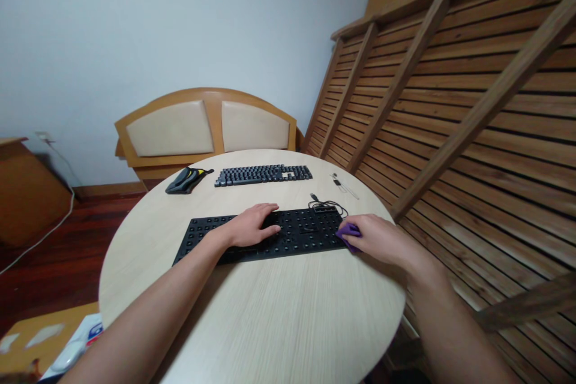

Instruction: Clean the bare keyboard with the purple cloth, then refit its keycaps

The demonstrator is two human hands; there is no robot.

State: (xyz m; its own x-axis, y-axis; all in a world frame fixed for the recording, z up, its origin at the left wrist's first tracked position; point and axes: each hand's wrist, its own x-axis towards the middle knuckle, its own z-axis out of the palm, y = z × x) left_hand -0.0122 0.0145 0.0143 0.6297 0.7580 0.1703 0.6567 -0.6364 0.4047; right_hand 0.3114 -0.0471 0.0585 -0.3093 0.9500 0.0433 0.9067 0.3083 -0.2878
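Note:
A black keyboard base (310,234) without its keycaps lies across the round table in front of me. My left hand (252,226) rests on the middle of it, fingers stretched out and thumb apart. At the base's right end my right hand (371,237) pinches a purple cloth (350,233) against the edge. A coiled black cable (328,205) lies behind the base's right part. Farther back, loose dark keycaps (252,174) are laid out in keyboard order, with a small gap toward their right.
Dark folded gloves (186,180) with a yellow patch lie at the table's (288,312) back left. Small thin tools (345,185) lie at the back right. A slatted wooden frame (450,120) leans along the right side. A cardboard box (49,324) stands low at the left.

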